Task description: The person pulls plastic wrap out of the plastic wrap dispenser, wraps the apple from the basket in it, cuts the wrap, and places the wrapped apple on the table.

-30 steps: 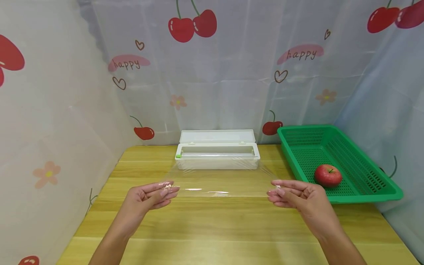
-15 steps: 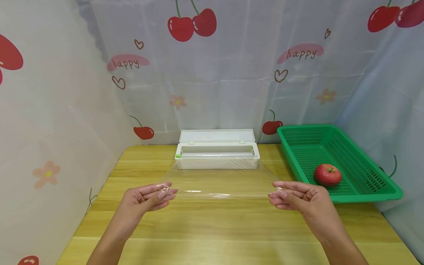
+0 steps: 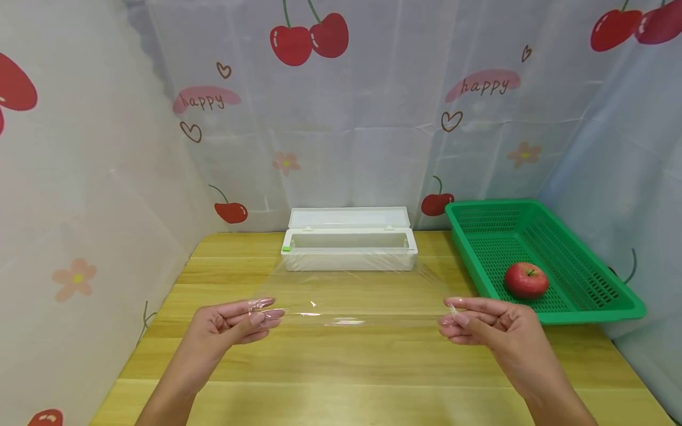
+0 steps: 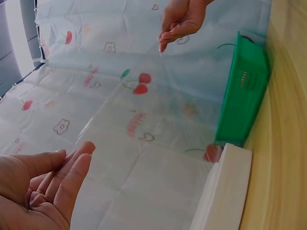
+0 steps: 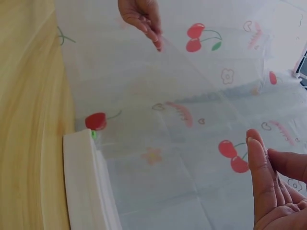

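A clear sheet of plastic wrap (image 3: 346, 296) stretches from the white wrap dispenser box (image 3: 348, 261) toward me. My left hand (image 3: 229, 325) pinches its near left corner between thumb and fingers. At the near right corner my right hand (image 3: 495, 325) pinches it the same way. Between the hands the near edge is drawn nearly straight, above the wooden table. The box's lid (image 3: 348, 218) stands open at the back, and a small green piece (image 3: 286, 249) sits at the left of its front rim. In the left wrist view the sheet spans across to the right hand (image 4: 182, 21).
A green plastic basket (image 3: 586, 322) stands on the right of the wooden table (image 3: 341, 378), with a red apple (image 3: 526, 280) inside. A cherry-printed curtain (image 3: 362, 148) closes off the back and both sides.
Both hands have moved slightly toward me and farther apart, drawing the plastic wrap longer and wider. The roll that showed inside the box is no longer visible there.
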`<state>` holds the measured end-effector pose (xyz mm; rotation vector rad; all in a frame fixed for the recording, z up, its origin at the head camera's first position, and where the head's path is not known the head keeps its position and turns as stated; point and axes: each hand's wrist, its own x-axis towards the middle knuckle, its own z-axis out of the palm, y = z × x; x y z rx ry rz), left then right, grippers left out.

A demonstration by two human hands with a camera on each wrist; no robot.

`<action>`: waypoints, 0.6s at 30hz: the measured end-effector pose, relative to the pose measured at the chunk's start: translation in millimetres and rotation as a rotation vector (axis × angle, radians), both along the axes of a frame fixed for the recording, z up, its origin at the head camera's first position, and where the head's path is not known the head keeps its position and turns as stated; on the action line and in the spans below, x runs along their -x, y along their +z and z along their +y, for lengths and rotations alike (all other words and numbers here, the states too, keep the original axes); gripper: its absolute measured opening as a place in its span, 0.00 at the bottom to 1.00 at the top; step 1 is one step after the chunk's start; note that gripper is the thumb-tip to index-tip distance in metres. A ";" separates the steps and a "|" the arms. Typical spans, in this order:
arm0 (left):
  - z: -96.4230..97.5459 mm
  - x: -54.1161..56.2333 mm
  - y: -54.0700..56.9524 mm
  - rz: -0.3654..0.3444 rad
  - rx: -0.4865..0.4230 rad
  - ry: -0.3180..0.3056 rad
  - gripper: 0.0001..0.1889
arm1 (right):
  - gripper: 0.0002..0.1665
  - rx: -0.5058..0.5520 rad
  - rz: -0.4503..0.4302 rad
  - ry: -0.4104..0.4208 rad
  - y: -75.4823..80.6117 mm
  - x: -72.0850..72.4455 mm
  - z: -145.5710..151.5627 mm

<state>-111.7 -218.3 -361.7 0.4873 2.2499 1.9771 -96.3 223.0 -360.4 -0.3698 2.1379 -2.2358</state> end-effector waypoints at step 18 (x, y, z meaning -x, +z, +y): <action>-5.1 -18.4 -12.1 -0.170 0.033 -0.068 0.19 | 0.16 0.003 -0.110 0.077 -17.7 -12.0 6.6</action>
